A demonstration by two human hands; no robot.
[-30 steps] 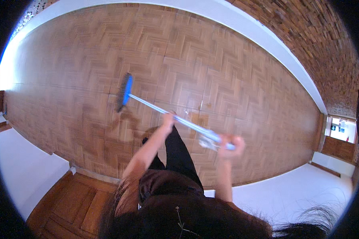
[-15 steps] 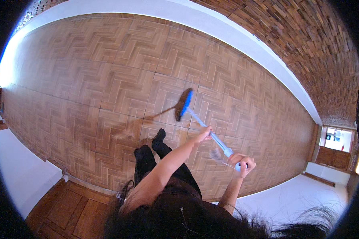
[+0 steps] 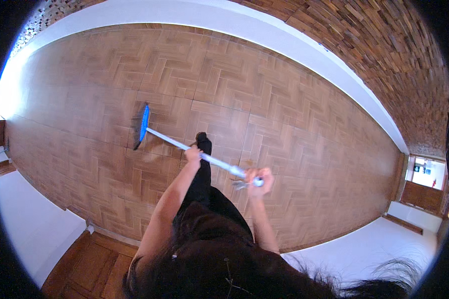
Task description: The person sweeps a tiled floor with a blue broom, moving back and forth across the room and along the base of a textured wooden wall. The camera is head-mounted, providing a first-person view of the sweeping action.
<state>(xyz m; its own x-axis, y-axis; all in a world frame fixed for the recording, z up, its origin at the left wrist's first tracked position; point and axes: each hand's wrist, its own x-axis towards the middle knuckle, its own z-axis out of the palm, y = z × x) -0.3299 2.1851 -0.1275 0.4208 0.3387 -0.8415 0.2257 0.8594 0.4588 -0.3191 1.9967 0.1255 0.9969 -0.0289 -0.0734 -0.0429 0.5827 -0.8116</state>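
Note:
A broom (image 3: 169, 139) with a pale handle and a blue head slants across in front of me. Its dark bristles rest at the floor, left of my feet. Partway down the handle, my left hand (image 3: 193, 153) is closed around it. My right hand (image 3: 260, 180) grips the handle's top end, somewhat blurred. A small greyish, blurred thing hangs beside the handle near my right hand; its kind is not clear.
The floor (image 3: 294, 164) has brown wood-look tiles in a herringbone pattern. A white wall base (image 3: 279, 32) under rough brown cladding (image 3: 379, 60) curves along the far side. A wooden door (image 3: 92, 261) stands near left, and a white wall (image 3: 40, 214) beside it.
The broom head has swept left across the floor, and both hands have moved left with the handle. One dark-clad foot now shows ahead of me, where two did before.

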